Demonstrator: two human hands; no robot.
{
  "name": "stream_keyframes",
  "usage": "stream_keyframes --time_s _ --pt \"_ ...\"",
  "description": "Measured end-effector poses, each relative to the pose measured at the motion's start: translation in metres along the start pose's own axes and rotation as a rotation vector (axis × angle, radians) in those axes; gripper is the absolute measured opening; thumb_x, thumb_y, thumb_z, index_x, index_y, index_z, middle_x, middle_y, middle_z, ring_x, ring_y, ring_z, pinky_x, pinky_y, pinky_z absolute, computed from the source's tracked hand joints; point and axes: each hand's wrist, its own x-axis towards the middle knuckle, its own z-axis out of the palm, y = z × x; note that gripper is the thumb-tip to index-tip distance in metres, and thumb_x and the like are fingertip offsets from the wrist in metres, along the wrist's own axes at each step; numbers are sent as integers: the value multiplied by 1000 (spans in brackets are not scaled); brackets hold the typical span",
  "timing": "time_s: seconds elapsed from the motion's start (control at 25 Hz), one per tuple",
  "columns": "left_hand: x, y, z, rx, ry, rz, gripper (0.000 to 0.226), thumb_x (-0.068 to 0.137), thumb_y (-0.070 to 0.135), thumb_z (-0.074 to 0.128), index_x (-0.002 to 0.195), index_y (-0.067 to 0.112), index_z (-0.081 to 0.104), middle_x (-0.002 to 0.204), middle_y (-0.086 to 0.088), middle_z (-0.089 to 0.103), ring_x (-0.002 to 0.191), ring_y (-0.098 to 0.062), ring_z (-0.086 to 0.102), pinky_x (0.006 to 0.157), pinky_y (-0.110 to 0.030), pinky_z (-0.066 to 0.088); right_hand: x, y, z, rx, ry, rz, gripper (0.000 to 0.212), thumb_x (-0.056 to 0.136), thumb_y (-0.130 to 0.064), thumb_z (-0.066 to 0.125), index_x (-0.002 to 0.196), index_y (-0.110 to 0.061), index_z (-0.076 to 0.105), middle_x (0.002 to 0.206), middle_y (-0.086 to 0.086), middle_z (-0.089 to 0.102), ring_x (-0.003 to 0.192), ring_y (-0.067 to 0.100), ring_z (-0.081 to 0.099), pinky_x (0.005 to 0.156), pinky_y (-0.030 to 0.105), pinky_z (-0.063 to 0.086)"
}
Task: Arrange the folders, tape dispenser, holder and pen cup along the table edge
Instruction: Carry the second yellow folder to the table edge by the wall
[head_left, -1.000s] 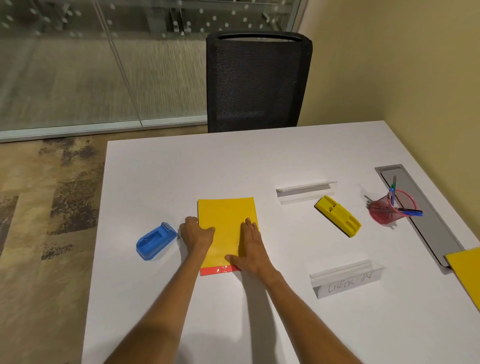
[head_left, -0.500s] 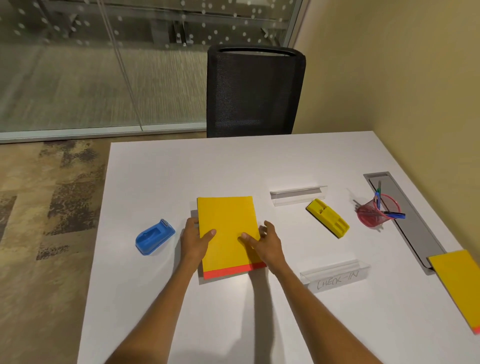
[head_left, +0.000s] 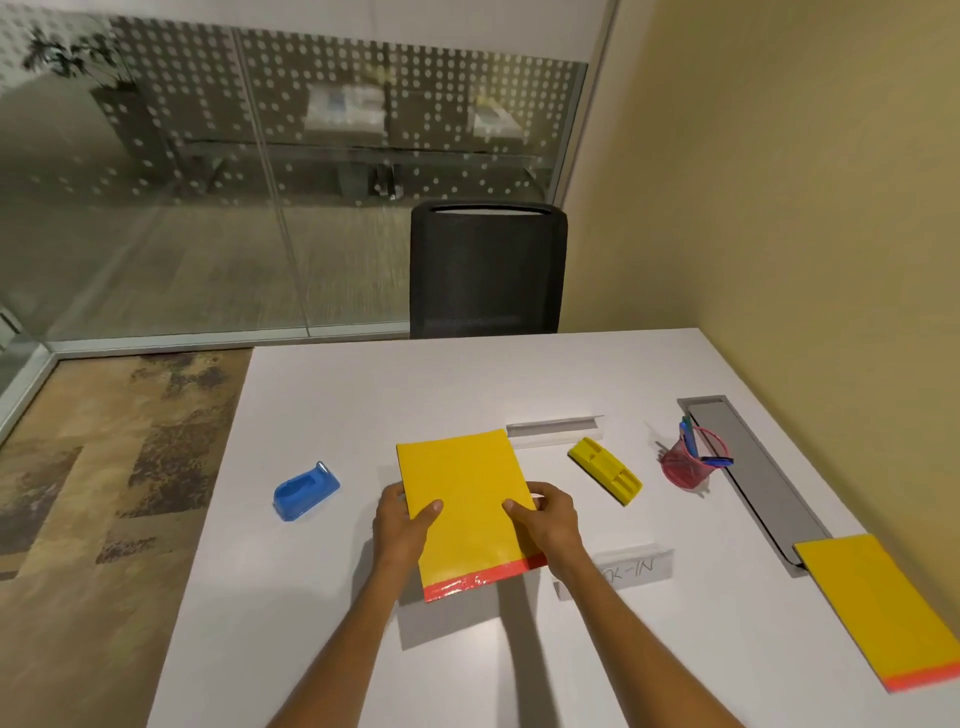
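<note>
A yellow folder with a red bottom strip (head_left: 467, 499) is lifted off the white table (head_left: 363, 395), near end raised, casting a shadow below. My left hand (head_left: 402, 527) grips its left edge and my right hand (head_left: 550, 522) grips its right edge, thumbs on top. A second yellow folder (head_left: 883, 608) lies flat at the right. A blue tape dispenser (head_left: 305, 490) sits to the left. A yellow holder (head_left: 605, 470) lies right of the held folder. A pink mesh pen cup (head_left: 693, 464) with pens stands further right.
Two clear sign holders are on the table, one at the back (head_left: 553, 430) and one marked "IN" (head_left: 634, 569) partly behind my right arm. A grey cable tray (head_left: 753, 478) runs along the right side. A black chair (head_left: 485, 270) stands at the far edge.
Both hands went from pressing flat on the folder to gripping its sides, and the folder has come up off the table. My view has tilted upward.
</note>
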Motion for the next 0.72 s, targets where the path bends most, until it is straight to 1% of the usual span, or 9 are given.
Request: stream_keyframes --time_s 0.08,0.2,0.24,0.32,0.36,0.44,0.48,0.6,0.72 --pt "-36 15 16 -2 7 17 53 86 11 73 132 9 47 127 -17 64 108 -35 64 97 -52 53 -21 -2 -31 15 6 -25 40 80 -23 79 116 -13 65 96 8 74 82 19 70 66 24 52" --pt "-93 36 44 19 37 45 56 87 12 73 136 10 45 132 -17 61 103 -27 60 90 -40 53 -52 -7 -78 12 -9 -62 41 80 -22 79 117 -11 65 103 10 73 89 21 69 75 31 55" --pt "-111 42 55 30 53 56 57 87 12 72 137 9 44 133 -17 60 103 -26 59 88 -38 52 -63 -7 -95 19 -14 -78 41 80 -21 79 116 -10 65 106 11 73 89 21 68 75 31 55" --pt "-152 54 80 47 76 75 59 88 13 72 139 9 43 136 -18 58 109 -30 60 92 -41 52 -88 -7 -135 28 -11 -116 42 79 -19 79 116 -7 65 109 10 72 87 18 65 67 24 51" --pt "-169 58 92 58 78 77 59 88 14 71 139 8 42 137 -18 57 113 -34 61 95 -44 52 -98 -6 -153 28 -4 -124 43 79 -19 79 117 -6 64 111 9 70 88 18 62 66 23 48" --pt "-203 67 118 78 78 83 60 89 14 71 140 8 41 139 -18 56 119 -37 59 97 -46 50 -117 -3 -190 26 6 -127 45 80 -18 79 119 -5 62 112 7 66 92 18 58 75 26 45" --pt "-219 71 132 79 80 88 60 89 14 70 141 8 41 139 -19 56 120 -37 59 98 -46 50 -126 -1 -209 19 14 -128 45 80 -18 79 119 -5 62 113 9 66 94 19 57 78 28 44" --pt "-252 78 168 67 79 85 60 90 14 69 142 8 40 140 -18 55 122 -37 57 99 -45 48 -140 2 -253 11 29 -112 48 80 -20 79 122 -4 61 119 15 66 101 26 62 83 32 49" --pt "-268 82 199 44 49 71 59 90 13 69 141 8 40 138 -18 56 121 -36 58 96 -42 49 -145 10 -289 11 59 -93 49 80 -21 79 122 -6 61 120 15 66 104 28 63 85 34 51"
